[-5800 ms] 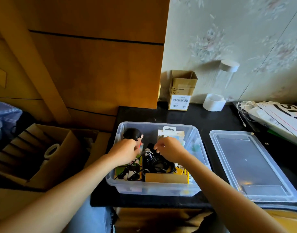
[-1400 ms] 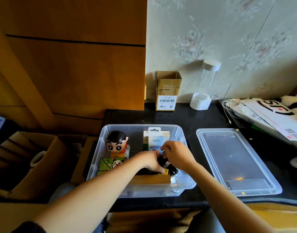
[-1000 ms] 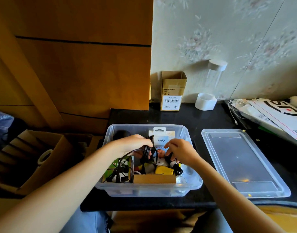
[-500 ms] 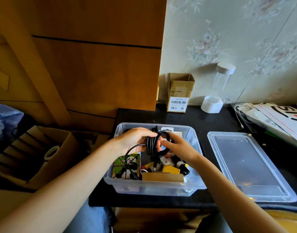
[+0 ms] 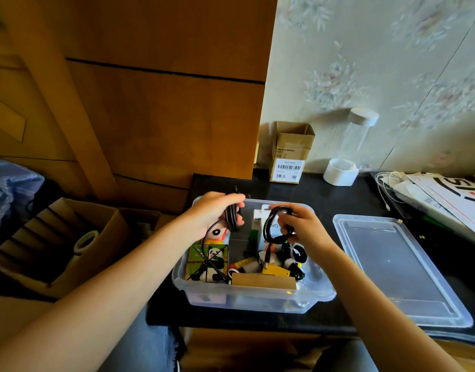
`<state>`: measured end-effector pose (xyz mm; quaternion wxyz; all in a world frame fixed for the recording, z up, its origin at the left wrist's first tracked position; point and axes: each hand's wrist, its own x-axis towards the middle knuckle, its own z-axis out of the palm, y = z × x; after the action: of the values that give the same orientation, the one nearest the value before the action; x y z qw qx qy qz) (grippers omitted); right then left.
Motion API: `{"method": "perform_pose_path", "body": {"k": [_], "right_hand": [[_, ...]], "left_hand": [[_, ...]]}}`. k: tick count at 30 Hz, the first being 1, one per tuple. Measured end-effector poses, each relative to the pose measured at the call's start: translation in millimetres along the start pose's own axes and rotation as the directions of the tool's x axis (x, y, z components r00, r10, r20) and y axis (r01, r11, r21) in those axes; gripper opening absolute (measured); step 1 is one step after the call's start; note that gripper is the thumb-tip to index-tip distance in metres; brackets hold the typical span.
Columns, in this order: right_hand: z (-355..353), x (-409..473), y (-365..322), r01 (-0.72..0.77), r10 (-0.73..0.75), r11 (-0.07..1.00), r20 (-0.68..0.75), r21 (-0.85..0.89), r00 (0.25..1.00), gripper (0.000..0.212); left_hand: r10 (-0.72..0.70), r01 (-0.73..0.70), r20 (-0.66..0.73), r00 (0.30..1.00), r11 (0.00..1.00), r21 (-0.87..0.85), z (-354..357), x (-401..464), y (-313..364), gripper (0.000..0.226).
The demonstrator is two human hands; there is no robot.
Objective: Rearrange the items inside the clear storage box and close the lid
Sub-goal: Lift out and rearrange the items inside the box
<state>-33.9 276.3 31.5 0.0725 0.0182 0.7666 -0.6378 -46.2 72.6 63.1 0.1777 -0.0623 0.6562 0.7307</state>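
The clear storage box [image 5: 255,299] stands open on the black table, filled with small items: a panda-print cube [image 5: 209,260], a cartoon figure partly hidden behind my left hand, a brown cardboard piece [image 5: 263,281], a white packet and yellow bits. My left hand [image 5: 217,212] grips a bundle of black cable [image 5: 232,218] above the box's back left. My right hand [image 5: 303,226] holds a looped black cable [image 5: 270,229] above the middle, its plug dangling into the box. The clear lid [image 5: 392,267] lies flat to the right of the box.
A small cardboard carton [image 5: 290,154], a white cup [image 5: 340,171] and a tall clear jar [image 5: 358,135] stand at the back by the wall. Papers and white cords [image 5: 429,194] lie at the far right. An open cardboard box with tape [image 5: 56,245] sits left, below the table.
Both hands lifted black cables out of the box's middle and have drawn apart, the left bundle going left and the right loop going right.
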Motion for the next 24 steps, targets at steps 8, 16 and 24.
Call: {"method": "perform_pose_path", "body": {"k": [8,16,24], "right_hand": [[26,-16,-13,0.005,0.010,0.998,0.227,-0.064,0.974,0.017],[19,-21,-13,-0.139,0.148,0.988,0.146,-0.074,0.978,0.021],[20,-24,-3,-0.272,0.266,0.962,0.209,0.004,0.941,0.013]], "left_hand": [[0.049,-0.148,-0.213,0.976,0.867,-0.475,3,4,18,0.025],[0.116,-0.264,-0.295,0.949,0.802,-0.536,11,0,19,0.029],[0.227,-0.230,-0.067,0.971,0.837,-0.497,9,-3,-6,0.037]]}}
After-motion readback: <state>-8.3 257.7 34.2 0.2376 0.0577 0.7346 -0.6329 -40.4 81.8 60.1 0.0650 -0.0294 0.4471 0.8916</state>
